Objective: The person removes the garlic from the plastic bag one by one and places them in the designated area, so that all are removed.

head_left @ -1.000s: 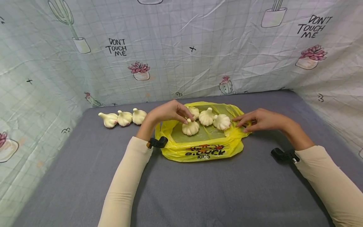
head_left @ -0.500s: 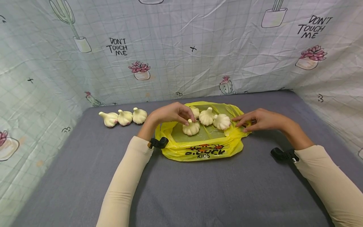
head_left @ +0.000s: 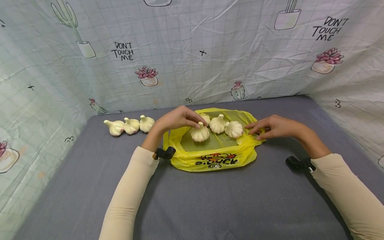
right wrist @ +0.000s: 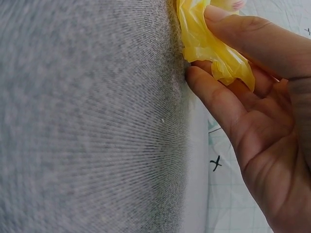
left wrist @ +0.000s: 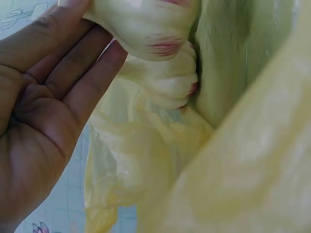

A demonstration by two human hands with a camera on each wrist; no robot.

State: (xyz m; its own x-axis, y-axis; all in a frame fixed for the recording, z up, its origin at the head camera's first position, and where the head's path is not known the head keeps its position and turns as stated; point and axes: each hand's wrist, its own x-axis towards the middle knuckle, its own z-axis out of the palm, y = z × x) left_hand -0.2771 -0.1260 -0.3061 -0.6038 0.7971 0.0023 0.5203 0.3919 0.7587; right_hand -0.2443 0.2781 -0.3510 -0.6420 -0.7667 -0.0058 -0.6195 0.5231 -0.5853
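My left hand (head_left: 183, 119) pinches a cream garlic bulb (head_left: 200, 134) by its neck, over the left part of a yellow plastic bag (head_left: 213, 162). In the left wrist view this garlic bulb (left wrist: 146, 26) has a pink-streaked base and overlaps another bulb (left wrist: 165, 80) behind it. Three more garlic bulbs (head_left: 217, 124) sit in the bag's opening, one partly hidden by my left fingers. At the bag's right end, my right hand (head_left: 277, 127) holds the bag's edge between thumb and fingers. The right wrist view shows the crumpled yellow bag edge (right wrist: 214, 43) in that grip.
Three other garlic bulbs (head_left: 131, 125) lie in a row on the grey tabletop (head_left: 210, 203), left of my left hand. A printed cloth (head_left: 180, 50) with cactus drawings hangs behind the table and along both sides.
The garlic bulb in my left hand has risen slightly above the bag's floor. My right hand has stayed at the bag's right edge.
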